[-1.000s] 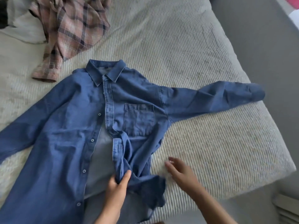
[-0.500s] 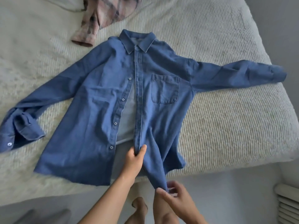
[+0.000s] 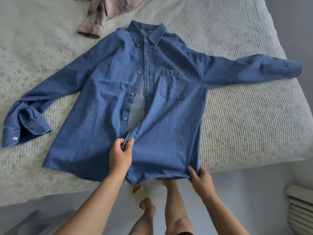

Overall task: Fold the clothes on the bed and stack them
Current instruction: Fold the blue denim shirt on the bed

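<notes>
Moved: right front panel, bunched half a second ago, now spread flat.
Shirt: blue denim button-up shirt (image 3: pixel 169 119) face-up on cream ribbed bed (image 3: pixel 245 124).
Left hand (image 3: pixel 120 154): pinches placket.
Right hand (image 3: pixel 200 179): grips hem corner.
Tip: tug evenly, align plackets.

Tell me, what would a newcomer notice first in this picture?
A blue denim shirt lies spread face up across the middle of the bed, sleeves out to both sides. The left hand pinches its front edge near the hem, and the right hand grips the hem corner at the bed's near edge. A plaid shirt lies at the top, partly out of view.
</notes>
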